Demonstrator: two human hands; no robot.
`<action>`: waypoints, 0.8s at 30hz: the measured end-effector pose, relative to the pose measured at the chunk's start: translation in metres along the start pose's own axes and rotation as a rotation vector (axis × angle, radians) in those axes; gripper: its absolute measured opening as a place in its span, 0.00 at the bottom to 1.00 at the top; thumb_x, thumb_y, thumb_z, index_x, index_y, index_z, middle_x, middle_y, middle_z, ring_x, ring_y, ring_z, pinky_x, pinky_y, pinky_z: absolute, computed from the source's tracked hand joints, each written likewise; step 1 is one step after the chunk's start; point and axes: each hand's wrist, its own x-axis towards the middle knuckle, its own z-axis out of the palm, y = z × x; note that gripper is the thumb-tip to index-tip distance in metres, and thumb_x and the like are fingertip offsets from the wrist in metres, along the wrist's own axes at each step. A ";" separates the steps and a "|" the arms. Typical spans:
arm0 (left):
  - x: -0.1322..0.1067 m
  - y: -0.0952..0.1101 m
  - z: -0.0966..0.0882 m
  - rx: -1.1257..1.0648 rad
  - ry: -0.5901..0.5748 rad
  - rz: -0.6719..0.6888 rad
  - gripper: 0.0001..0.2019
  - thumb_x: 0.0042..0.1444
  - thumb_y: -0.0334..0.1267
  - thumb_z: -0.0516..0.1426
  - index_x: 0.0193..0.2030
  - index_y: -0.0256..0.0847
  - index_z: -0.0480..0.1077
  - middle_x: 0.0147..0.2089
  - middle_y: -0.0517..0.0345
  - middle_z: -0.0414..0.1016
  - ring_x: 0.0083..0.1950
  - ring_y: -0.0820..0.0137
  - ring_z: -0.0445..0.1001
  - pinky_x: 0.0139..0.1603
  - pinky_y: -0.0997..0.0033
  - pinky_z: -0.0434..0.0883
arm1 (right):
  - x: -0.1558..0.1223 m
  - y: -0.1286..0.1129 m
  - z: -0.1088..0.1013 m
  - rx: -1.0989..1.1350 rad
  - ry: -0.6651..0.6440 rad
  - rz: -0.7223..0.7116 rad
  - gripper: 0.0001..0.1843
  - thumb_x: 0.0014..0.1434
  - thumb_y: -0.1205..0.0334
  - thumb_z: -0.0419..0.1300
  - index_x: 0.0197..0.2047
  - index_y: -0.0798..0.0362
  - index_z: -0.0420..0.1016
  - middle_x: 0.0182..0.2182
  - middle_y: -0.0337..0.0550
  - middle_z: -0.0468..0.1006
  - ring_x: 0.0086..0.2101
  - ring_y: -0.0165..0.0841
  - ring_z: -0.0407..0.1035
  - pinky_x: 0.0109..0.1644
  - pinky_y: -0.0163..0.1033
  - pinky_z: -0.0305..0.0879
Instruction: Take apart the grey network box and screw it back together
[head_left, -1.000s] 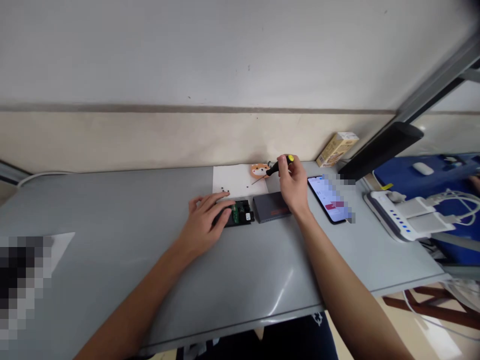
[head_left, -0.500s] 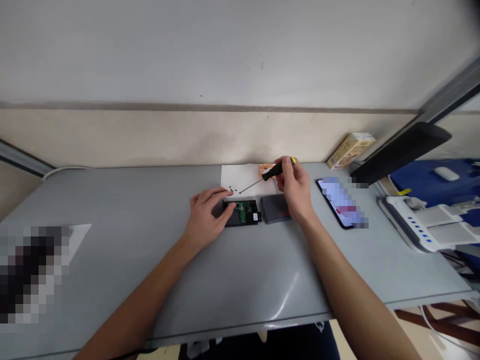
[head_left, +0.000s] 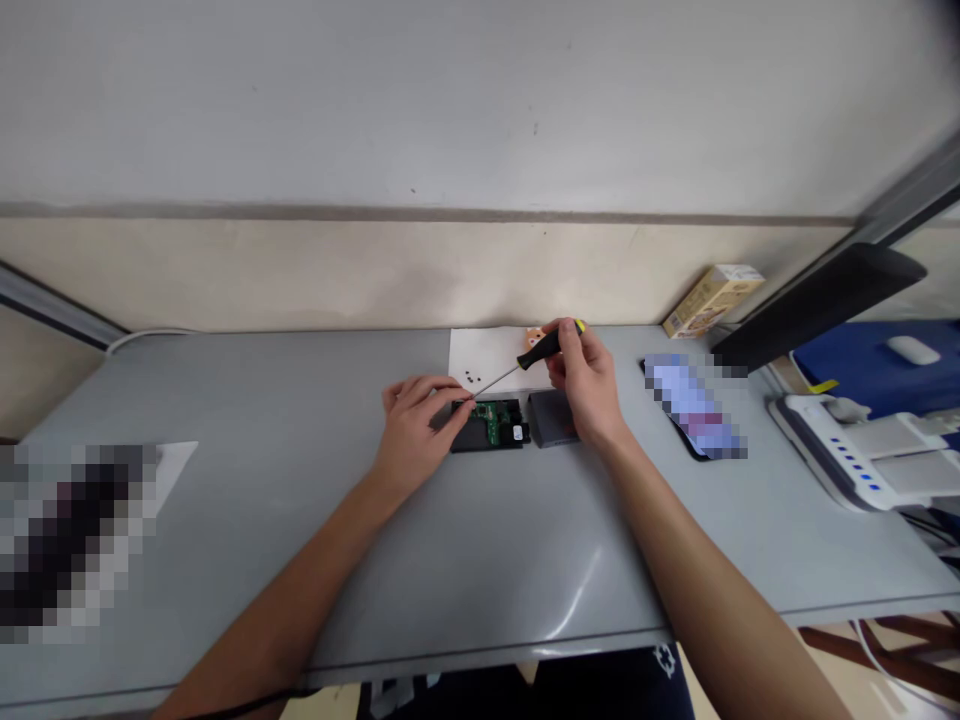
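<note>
A screwdriver (head_left: 541, 348) with a black handle, a yellow end and a thin shaft is gripped in my right hand (head_left: 589, 380), tilted down to the left. Its tip reaches the thumb and index fingertips of my left hand (head_left: 420, 420), which are drawn together there. Whatever they pinch is too small to make out. Below those fingertips lies an open black case with a green circuit board (head_left: 493, 424) inside. A dark grey cover (head_left: 551, 420) lies beside the case, partly behind my right hand. Several tiny black screws (head_left: 472, 377) rest on a white sheet (head_left: 487, 350).
To the right are a phone (head_left: 686, 405), a small carton (head_left: 712, 302), a black monitor-like panel (head_left: 821, 305) and a white charging dock (head_left: 832, 450). A blurred dark object on white paper (head_left: 176, 470) is at the left. The wall (head_left: 337, 275) borders the grey table (head_left: 300, 400).
My right hand has lowered the screwdriver's tip from the white sheet toward the case. My left thumb and index finger, apart before, have come together at the tip.
</note>
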 end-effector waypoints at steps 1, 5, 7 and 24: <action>0.000 0.000 0.000 0.017 0.004 0.014 0.05 0.69 0.40 0.60 0.44 0.48 0.78 0.48 0.59 0.82 0.50 0.64 0.78 0.60 0.54 0.61 | 0.000 0.000 0.000 -0.010 0.000 -0.008 0.24 0.65 0.36 0.59 0.40 0.49 0.77 0.26 0.37 0.68 0.25 0.26 0.61 0.26 0.34 0.54; 0.000 -0.001 -0.002 0.066 -0.007 0.062 0.06 0.70 0.40 0.59 0.44 0.48 0.79 0.48 0.58 0.82 0.49 0.64 0.78 0.60 0.53 0.60 | 0.000 0.002 0.000 -0.022 -0.019 -0.036 0.24 0.65 0.35 0.58 0.41 0.49 0.78 0.27 0.38 0.69 0.26 0.27 0.62 0.26 0.34 0.55; 0.000 -0.002 -0.002 0.074 -0.019 0.069 0.07 0.70 0.39 0.58 0.45 0.48 0.79 0.48 0.58 0.82 0.49 0.63 0.78 0.60 0.52 0.60 | -0.001 0.003 0.001 -0.033 -0.032 -0.044 0.24 0.65 0.35 0.58 0.41 0.48 0.78 0.28 0.38 0.70 0.27 0.27 0.63 0.27 0.34 0.56; 0.003 -0.012 -0.008 0.013 -0.170 -0.069 0.14 0.73 0.35 0.48 0.52 0.46 0.75 0.52 0.53 0.79 0.55 0.61 0.75 0.59 0.54 0.65 | -0.003 0.007 0.002 -0.223 -0.078 -0.127 0.24 0.67 0.36 0.56 0.44 0.48 0.79 0.33 0.39 0.73 0.30 0.28 0.66 0.36 0.37 0.64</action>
